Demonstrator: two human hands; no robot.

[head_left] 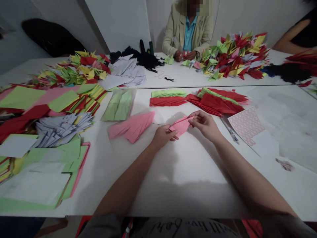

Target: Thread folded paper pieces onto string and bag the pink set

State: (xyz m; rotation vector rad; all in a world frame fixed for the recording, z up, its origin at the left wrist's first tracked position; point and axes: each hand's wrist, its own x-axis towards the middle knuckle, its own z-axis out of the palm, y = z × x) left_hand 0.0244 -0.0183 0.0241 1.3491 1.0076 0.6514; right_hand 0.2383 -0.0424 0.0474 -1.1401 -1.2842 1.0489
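Observation:
A folded piece of pink paper (182,125) is held above the white table (158,185) between both my hands. My left hand (164,135) pinches its left end, fingers curled beneath it. At the upper right corner, my right hand (201,123) grips it between thumb and fingertips. Just left of my hands lies a fanned stack of folded pink papers (137,125). Beyond them sit folded red papers (168,100) topped by green ones, and a larger red bundle (213,103). A green folded stack in a clear bag (119,105) rests at the back left.
Coloured paper sheets (54,172) and grey-white folded papers (64,129) cover the left side. To the right are a pen (231,132) and a sticker sheet (247,125). Across the table, a person in a beige jacket (170,36) handles paper beside a heap of folded shapes (237,56).

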